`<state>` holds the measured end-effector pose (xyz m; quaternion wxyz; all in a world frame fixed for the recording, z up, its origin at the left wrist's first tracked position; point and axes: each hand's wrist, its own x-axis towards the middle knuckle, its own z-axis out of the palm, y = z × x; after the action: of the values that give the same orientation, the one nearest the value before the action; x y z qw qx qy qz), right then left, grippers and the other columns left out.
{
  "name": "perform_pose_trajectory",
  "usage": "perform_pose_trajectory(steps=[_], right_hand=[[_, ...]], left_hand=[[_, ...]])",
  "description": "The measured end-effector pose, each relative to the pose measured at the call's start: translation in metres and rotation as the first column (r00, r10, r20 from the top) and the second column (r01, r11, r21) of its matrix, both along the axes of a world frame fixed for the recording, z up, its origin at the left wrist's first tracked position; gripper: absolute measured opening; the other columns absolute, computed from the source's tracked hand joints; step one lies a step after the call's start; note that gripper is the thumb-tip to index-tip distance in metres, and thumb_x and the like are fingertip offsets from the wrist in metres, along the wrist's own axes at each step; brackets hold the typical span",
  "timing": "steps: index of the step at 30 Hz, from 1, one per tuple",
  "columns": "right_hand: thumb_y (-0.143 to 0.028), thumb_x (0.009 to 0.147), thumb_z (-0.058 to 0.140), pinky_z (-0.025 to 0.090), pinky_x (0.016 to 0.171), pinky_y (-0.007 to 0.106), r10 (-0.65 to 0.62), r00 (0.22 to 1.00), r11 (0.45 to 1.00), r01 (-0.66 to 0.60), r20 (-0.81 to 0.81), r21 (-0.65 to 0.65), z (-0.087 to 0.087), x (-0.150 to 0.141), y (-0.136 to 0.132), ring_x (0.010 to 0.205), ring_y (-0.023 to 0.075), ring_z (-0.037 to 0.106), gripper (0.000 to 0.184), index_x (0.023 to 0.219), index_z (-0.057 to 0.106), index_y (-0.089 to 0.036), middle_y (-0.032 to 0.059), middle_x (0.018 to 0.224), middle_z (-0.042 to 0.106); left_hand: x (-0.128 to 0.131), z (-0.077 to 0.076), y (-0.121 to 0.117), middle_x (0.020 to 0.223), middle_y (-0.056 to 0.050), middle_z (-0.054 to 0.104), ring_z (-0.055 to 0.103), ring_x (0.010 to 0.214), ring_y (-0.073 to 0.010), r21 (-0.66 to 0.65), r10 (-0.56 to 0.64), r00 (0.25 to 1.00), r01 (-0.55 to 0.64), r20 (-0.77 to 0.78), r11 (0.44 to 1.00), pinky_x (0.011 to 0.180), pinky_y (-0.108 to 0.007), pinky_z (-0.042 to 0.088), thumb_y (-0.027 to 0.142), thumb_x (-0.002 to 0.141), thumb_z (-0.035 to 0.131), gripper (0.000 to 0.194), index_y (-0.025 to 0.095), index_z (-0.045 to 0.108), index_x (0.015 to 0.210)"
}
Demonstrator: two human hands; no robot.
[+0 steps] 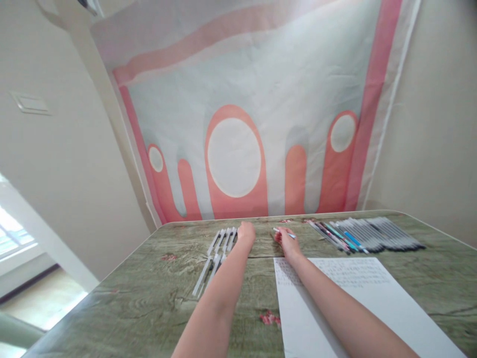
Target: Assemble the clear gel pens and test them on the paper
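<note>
My right hand (287,240) is closed round a slim pen (292,235) with a white and bluish barrel, held just above the table beyond the paper. My left hand (246,233) rests at the right end of a row of translucent pens (220,241); its fingers are curled, with the tips hidden behind the hand. Nearer to me, a second group of translucent pens (201,276) lies slanted, partly covered by my left forearm. A white sheet of paper (376,303) with rows of small writing at its top lies under my right forearm.
At the back right, several coloured pens (335,237) lie beside a long row of clear pens with dark ends (383,234). Everything rests on a wood-patterned table (141,298). A pink and grey hanging sheet (276,89) covers the wall behind its far edge.
</note>
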<state>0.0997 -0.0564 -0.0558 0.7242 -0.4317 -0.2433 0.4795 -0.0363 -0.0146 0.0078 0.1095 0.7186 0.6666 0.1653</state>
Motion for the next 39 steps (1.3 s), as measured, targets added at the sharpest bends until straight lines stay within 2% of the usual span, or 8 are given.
perform_pose_trajectory(steps=[5, 12, 13, 15, 17, 19, 31, 39], right_hand=[[-0.038, 0.058, 0.061, 0.044, 0.047, 0.021, 0.004, 1.000, 1.000, -0.004, 0.022, 0.006, 0.002, -0.001, -0.001, 0.046, 0.0098, 0.052, 0.021, 0.065, 0.055, -0.019, -0.0042, 0.051, 0.056], [-0.040, 0.057, 0.062, 0.042, 0.048, 0.022, 0.060, 0.994, 0.997, -0.063, 0.096, 0.033, 0.008, -0.003, -0.010, 0.049, 0.0115, 0.053, 0.024, 0.068, 0.061, -0.018, -0.0024, 0.056, 0.060], [-0.040, 0.057, 0.063, 0.042, 0.049, 0.021, 0.072, 0.991, 0.996, -0.077, 0.109, 0.040, 0.009, -0.003, -0.012, 0.050, 0.0114, 0.053, 0.024, 0.069, 0.061, -0.018, -0.0024, 0.057, 0.061], [-0.039, 0.057, 0.064, 0.041, 0.051, 0.021, 0.096, 0.986, 0.993, -0.104, 0.138, 0.053, 0.011, -0.004, -0.016, 0.051, 0.0110, 0.054, 0.025, 0.072, 0.062, -0.018, -0.0024, 0.058, 0.062], [-0.037, 0.056, 0.065, 0.041, 0.052, 0.021, 0.122, 0.976, 0.989, -0.135, 0.179, 0.059, 0.013, -0.004, -0.020, 0.053, 0.0107, 0.054, 0.026, 0.075, 0.063, -0.019, -0.0026, 0.061, 0.062], [-0.035, 0.055, 0.066, 0.041, 0.053, 0.021, 0.138, 0.964, 0.986, -0.156, 0.228, 0.061, 0.014, -0.004, -0.023, 0.053, 0.0105, 0.054, 0.027, 0.078, 0.062, -0.019, -0.0028, 0.063, 0.062], [-0.041, 0.059, 0.062, 0.040, 0.047, 0.023, 0.063, 0.988, 0.997, -0.069, 0.139, 0.038, 0.002, -0.001, -0.011, 0.047, 0.0108, 0.051, 0.024, 0.066, 0.055, -0.020, -0.0029, 0.056, 0.059], [-0.040, 0.060, 0.063, 0.037, 0.044, 0.022, 0.094, 0.987, 0.992, -0.104, 0.131, 0.073, 0.008, -0.001, -0.018, 0.046, 0.0096, 0.048, 0.023, 0.066, 0.055, -0.020, -0.0043, 0.054, 0.056]], left_hand=[[0.005, -0.011, -0.011, 0.097, -0.021, 0.059, 0.054, 0.099, -0.0275, 0.025, -0.046, 0.994, 0.043, 0.104, 0.999, 0.086, -0.039, 0.038, 0.008, 0.072, 0.050, 0.017, 0.007, 0.064, 0.083], [0.010, -0.040, -0.049, 0.080, -0.008, 0.065, 0.061, 0.072, -0.0133, 0.065, -0.115, 0.901, 0.097, 0.419, 0.993, 0.067, -0.025, 0.047, 0.027, 0.080, 0.048, 0.027, 0.010, 0.057, 0.099], [0.010, -0.045, -0.054, 0.079, -0.008, 0.065, 0.061, 0.070, -0.0122, 0.067, -0.108, 0.861, 0.086, 0.497, 0.994, 0.065, -0.023, 0.047, 0.029, 0.080, 0.048, 0.030, 0.009, 0.056, 0.102], [0.010, -0.055, -0.061, 0.077, -0.008, 0.064, 0.060, 0.068, -0.0123, 0.058, -0.061, 0.602, 0.025, 0.796, 0.998, 0.064, -0.024, 0.047, 0.027, 0.072, 0.058, 0.033, 0.008, 0.056, 0.099], [0.009, -0.062, -0.064, 0.075, -0.006, 0.064, 0.060, 0.066, -0.0123, 0.045, -0.037, 0.381, -0.014, 0.924, 0.999, 0.064, -0.024, 0.047, 0.027, 0.063, 0.067, 0.035, 0.009, 0.057, 0.091], [0.007, -0.064, -0.065, 0.072, -0.005, 0.064, 0.059, 0.064, -0.0122, 0.045, -0.033, 0.314, -0.032, 0.949, 0.998, 0.063, -0.024, 0.047, 0.029, 0.057, 0.070, 0.034, 0.011, 0.059, 0.084], [0.011, -0.062, -0.070, 0.078, -0.005, 0.063, 0.057, 0.058, -0.0109, 0.085, -0.033, 0.420, -0.105, 0.907, 0.991, 0.053, -0.023, 0.048, 0.030, 0.064, 0.065, 0.024, 0.012, 0.059, 0.080], [0.002, -0.056, -0.073, 0.069, -0.002, 0.061, 0.054, 0.064, -0.0126, 0.234, -0.099, 0.740, -0.081, 0.665, 0.969, 0.063, -0.025, 0.044, 0.031, 0.066, 0.062, 0.019, 0.014, 0.063, 0.074]])
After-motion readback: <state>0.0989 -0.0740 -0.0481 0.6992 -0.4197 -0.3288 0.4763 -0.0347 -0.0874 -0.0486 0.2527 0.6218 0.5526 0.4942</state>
